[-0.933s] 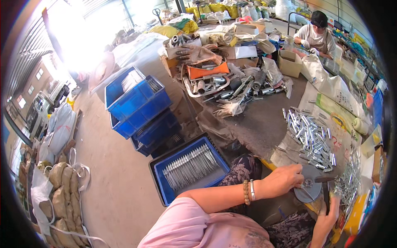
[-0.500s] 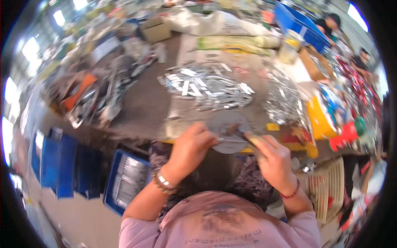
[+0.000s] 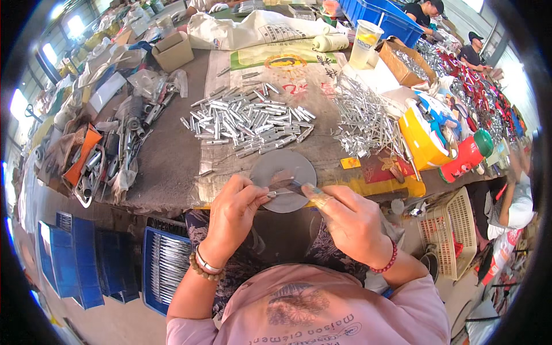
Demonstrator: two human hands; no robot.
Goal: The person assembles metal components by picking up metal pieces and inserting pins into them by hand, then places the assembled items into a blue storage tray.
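My left hand (image 3: 234, 208) is closed, pinching a short thin silver metal rod (image 3: 273, 194) between thumb and fingers. My right hand (image 3: 351, 221) wraps round a dark-ended hand tool (image 3: 294, 185), whose exact kind I cannot make out. Its tip points left, close to the rod. Both hands are at the near side of a round grey disc (image 3: 296, 161) at the table's front edge. Beyond the disc lies a loose pile of short silver metal tubes (image 3: 247, 121). To its right is a heap of thinner silver rods (image 3: 363, 115).
A printed sack (image 3: 221, 184) covers the worktable. Tools and scrap (image 3: 123, 126) crowd the left side. On the right stand a drink cup (image 3: 365, 45), a cardboard box (image 3: 405, 63) and a yellow container (image 3: 422, 138). A blue crate (image 3: 148, 276) of metal parts sits below. Two people work at far right.
The view has shifted and sharpened, so the table things appear further left. Both hands stay over the disc's near side, still holding the rod and the tool.
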